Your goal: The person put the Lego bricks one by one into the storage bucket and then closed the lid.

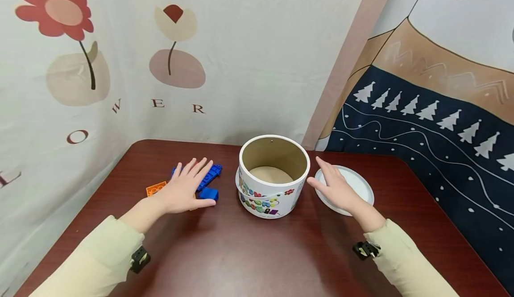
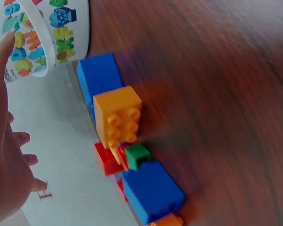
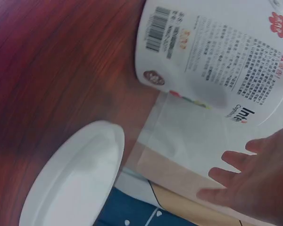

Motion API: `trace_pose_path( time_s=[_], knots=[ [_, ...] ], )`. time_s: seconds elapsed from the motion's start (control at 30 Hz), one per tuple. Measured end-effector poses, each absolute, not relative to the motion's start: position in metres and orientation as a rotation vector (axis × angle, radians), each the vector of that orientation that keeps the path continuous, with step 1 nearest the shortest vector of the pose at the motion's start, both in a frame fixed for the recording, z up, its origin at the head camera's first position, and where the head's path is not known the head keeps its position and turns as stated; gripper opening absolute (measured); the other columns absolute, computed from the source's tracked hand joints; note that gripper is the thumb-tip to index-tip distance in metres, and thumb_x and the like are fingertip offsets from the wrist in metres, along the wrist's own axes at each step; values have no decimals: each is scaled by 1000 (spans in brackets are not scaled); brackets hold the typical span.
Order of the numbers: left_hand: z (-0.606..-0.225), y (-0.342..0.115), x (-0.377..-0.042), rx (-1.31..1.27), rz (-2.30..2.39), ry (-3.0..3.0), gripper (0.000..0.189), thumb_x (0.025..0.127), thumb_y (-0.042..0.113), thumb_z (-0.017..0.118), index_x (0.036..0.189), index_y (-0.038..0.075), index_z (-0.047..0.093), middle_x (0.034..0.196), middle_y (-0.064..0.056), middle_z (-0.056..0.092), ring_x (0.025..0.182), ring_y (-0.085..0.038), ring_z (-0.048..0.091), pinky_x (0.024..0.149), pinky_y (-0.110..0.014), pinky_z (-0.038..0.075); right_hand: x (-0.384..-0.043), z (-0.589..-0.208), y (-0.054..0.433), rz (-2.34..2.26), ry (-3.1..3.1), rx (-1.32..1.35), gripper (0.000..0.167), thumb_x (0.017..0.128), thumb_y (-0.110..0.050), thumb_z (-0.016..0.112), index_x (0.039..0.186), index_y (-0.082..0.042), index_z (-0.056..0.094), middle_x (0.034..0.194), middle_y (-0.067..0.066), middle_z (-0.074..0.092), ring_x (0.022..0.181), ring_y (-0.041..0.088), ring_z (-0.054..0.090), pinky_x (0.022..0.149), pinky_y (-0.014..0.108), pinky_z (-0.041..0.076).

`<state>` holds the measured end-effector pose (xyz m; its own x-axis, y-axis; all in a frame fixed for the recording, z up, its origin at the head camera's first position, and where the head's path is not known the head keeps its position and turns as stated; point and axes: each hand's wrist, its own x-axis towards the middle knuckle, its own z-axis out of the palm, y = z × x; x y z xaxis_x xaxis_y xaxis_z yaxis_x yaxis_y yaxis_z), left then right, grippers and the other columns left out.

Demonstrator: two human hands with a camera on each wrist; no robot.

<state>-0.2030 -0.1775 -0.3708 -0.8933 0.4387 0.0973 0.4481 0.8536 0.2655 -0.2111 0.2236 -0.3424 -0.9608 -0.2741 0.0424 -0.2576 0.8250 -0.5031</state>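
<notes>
A white round bucket (image 1: 259,201) with colourful printing stands uncovered on the table, its handle hanging down at the front. Inside, its pale floor shows. To its left my left hand (image 1: 180,192) hovers over a group of building blocks, fingers spread and holding nothing. Among them are a blue block (image 2: 153,190), an orange block (image 2: 117,113) with studs, a green block (image 2: 137,155) and a red block (image 2: 107,159). At the bucket's right, my right hand (image 1: 335,189) is held with straight fingers above a white round lid (image 1: 361,185), which it partly covers in the head view.
The dark red-brown table (image 1: 265,257) has rounded far corners. Behind it hangs a pale cloth (image 1: 257,56) printed with flowers and letters. A dark blue cloth (image 1: 401,132) with white trees borders the right side.
</notes>
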Motion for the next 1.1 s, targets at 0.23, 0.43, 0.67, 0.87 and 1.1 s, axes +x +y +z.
trace_pose_path(
  time_s=[0.23, 0.43, 0.67, 0.87, 1.1],
  knots=[
    [-377, -196, -197, -657, -465, -2963, 100, 74, 53, 70, 148, 6, 22, 152, -20, 25, 138, -45, 18, 106, -69, 11, -215, -334, 215, -1265, 2755, -355, 69, 99, -34, 40, 149, 0, 7, 151, 27, 17, 139, 44, 19, 111, 60, 19],
    [-383, -213, -193, -595, -500, -2953, 101, 70, 50, 75, 146, 3, 28, 147, -22, 30, 132, -44, 27, 102, -68, 23, -219, -329, 207, -1467, 2633, -242, 66, 98, -31, 41, 149, -2, 9, 150, 26, 20, 137, 41, 25, 111, 55, 25],
    [-389, -236, -185, -506, -542, -2966, 101, 69, 51, 76, 144, 2, 30, 140, -25, 37, 124, -44, 35, 93, -66, 39, -222, -329, 201, -1538, 2558, -193, 69, 96, -31, 48, 149, -4, 11, 150, 24, 22, 136, 40, 29, 109, 52, 32],
    [-399, -252, -184, -415, -598, -3007, 99, 70, 50, 75, 143, 1, 30, 133, -27, 40, 118, -45, 39, 80, -58, 51, -223, -334, 201, -1566, 2543, -205, 69, 95, -25, 51, 149, -7, 13, 149, 23, 26, 133, 39, 34, 105, 51, 37],
    [-409, -264, -181, -369, -644, -3001, 83, 73, 46, 75, 131, -1, 39, 120, -23, 49, 109, -38, 47, 79, -52, 53, -223, -338, 198, -1581, 2526, -235, 69, 93, -23, 56, 149, -7, 18, 148, 22, 29, 130, 39, 38, 102, 49, 42]
  ],
)
